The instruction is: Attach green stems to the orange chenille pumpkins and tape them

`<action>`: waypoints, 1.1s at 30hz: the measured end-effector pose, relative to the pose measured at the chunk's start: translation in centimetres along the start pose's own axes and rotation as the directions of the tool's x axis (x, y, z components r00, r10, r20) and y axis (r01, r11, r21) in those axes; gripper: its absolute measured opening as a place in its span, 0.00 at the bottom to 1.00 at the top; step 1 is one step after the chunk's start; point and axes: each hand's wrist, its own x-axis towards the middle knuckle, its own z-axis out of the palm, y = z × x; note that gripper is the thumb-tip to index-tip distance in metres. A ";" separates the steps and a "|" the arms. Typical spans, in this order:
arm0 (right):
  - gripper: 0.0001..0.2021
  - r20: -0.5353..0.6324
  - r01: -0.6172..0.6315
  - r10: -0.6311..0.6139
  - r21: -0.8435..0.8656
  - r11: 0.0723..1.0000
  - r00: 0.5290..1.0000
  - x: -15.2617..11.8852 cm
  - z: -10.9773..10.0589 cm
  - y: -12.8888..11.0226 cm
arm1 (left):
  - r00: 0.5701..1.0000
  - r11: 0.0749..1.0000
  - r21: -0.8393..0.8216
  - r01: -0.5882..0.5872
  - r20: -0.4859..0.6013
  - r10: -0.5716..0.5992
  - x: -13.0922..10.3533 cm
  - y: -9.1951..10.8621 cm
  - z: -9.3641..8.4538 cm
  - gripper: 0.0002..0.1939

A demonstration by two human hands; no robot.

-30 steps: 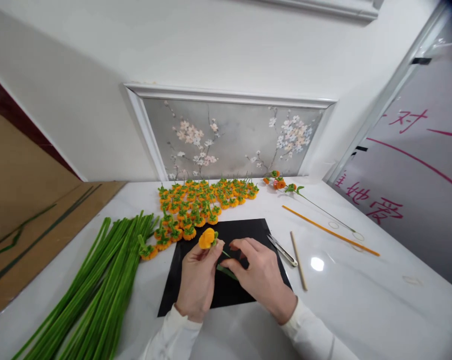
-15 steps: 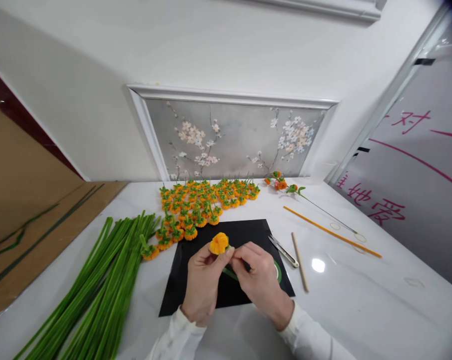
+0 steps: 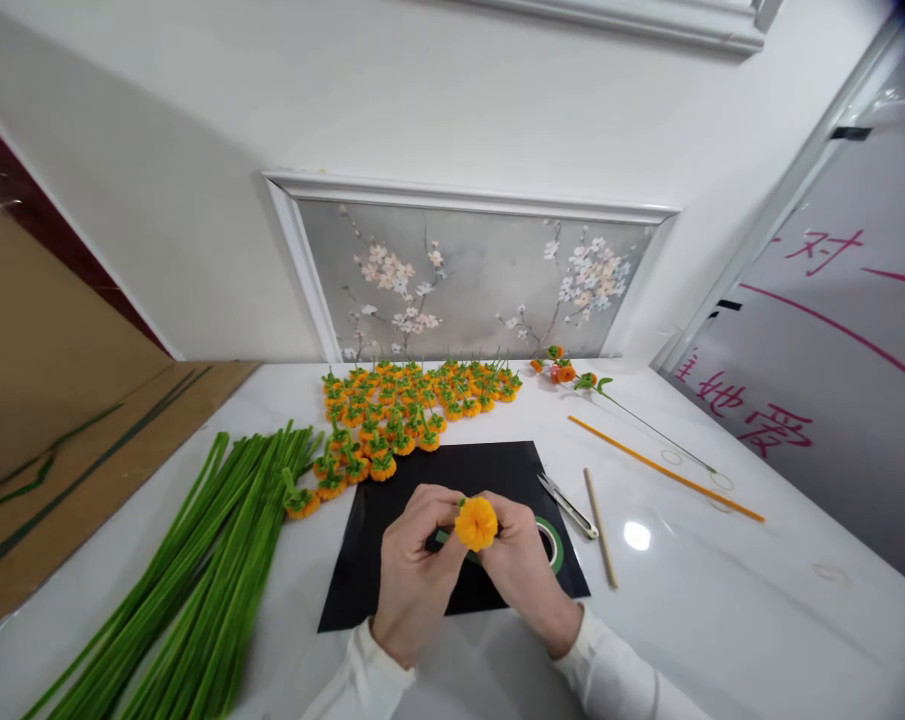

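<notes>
Between my two hands, above a black mat [image 3: 489,468], is an orange chenille flower [image 3: 476,524] with its petals facing me. My left hand [image 3: 420,560] is closed on the flower's left side, where a bit of green shows. My right hand [image 3: 525,565] is closed at its right and back; the fingertips are hidden behind the bloom. A roll of green tape [image 3: 558,545] lies on the mat, partly covered by my right hand. Beyond the mat, many small orange flowers [image 3: 392,420] with green bases stand face down in rows.
Green chenille stems [image 3: 219,560] lie in a bundle at the left. Thread snips [image 3: 568,505] and a wooden stick [image 3: 600,528] are right of the mat. Farther right lie an orange chenille stem [image 3: 666,468] and a finished flower spray [image 3: 564,372] on a long stem. A cardboard sheet [image 3: 114,450] is far left.
The flower has moved right and slightly down, and its face has turned toward me. My right hand has come in closer around it, while my left hand has rotated.
</notes>
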 end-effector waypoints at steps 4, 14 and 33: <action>0.06 -0.007 0.026 -0.027 -0.046 0.999 1.000 0.0 -0.1 -0.1 | 0.997 0.996 -0.052 0.067 -0.028 -0.069 0.1 -0.2 0.0 0.06; 0.11 0.011 0.049 -0.048 -0.357 0.933 0.999 0.3 0.1 0.2 | 0.903 0.852 -0.424 0.308 -0.151 -0.402 0.6 -2.2 0.5 0.06; 0.09 -0.012 0.286 -0.335 -0.495 0.821 0.942 0.3 0.5 -0.1 | 0.702 0.284 -0.839 0.463 0.151 -0.696 0.3 -2.9 0.1 0.10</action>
